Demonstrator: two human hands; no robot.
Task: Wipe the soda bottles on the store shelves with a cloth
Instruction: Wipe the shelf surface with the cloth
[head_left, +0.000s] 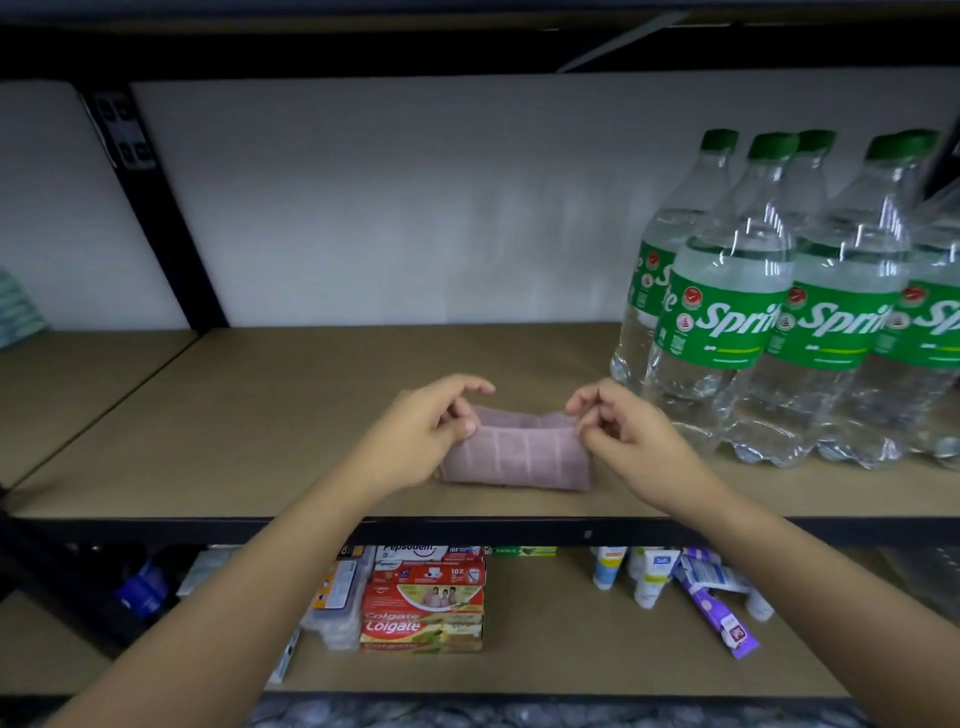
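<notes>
A folded pink cloth (517, 457) lies near the front edge of the brown shelf board (260, 415). My left hand (423, 431) pinches the cloth's left end between thumb and fingers. My right hand (618, 431) pinches its right end, fingers curled. Several clear Sprite soda bottles (727, 312) with green caps and labels stand wrapped in plastic at the right of the same shelf, just right of my right hand.
A black upright post (156, 208) divides the shelf at the left. On the lower shelf lie stacked toothpaste boxes (423, 603) and several tubes (654, 571). A black shelf rail (519, 530) runs under my forearms.
</notes>
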